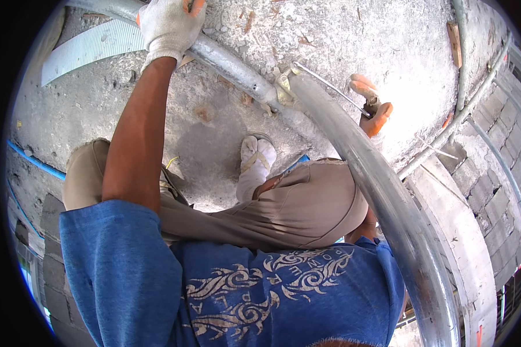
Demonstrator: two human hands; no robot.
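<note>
Beneath the left hand (171, 26) lies a shiny grey pipe (224, 62).

Head-worn fisheye view, close above the blue shirt (231, 289), steeply down toward the hands (171, 28)

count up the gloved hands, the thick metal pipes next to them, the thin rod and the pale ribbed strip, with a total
gloved hands: 2 (left hand, right hand)
thick metal pipes: 2 (upper-left pipe, right-side pipe)
thin rod: 1
pale ribbed strip: 1
total: 6
</note>
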